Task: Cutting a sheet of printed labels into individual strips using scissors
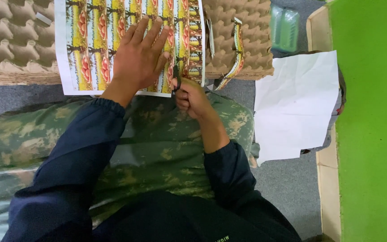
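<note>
Left hand (140, 56) spread flat pins the printed label sheet (90, 49); right hand (192, 96) grips what looks like dark scissors (177, 80); best cut straight between strips.

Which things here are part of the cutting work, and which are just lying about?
In use:
- printed sheet of colourful label strips
- dark scissors, in the right hand
- left hand, pressing the sheet flat
- brown cardboard egg trays under the sheet

Lying about:
- cut label strip
- blank white paper sheets
- green plastic pack
</note>
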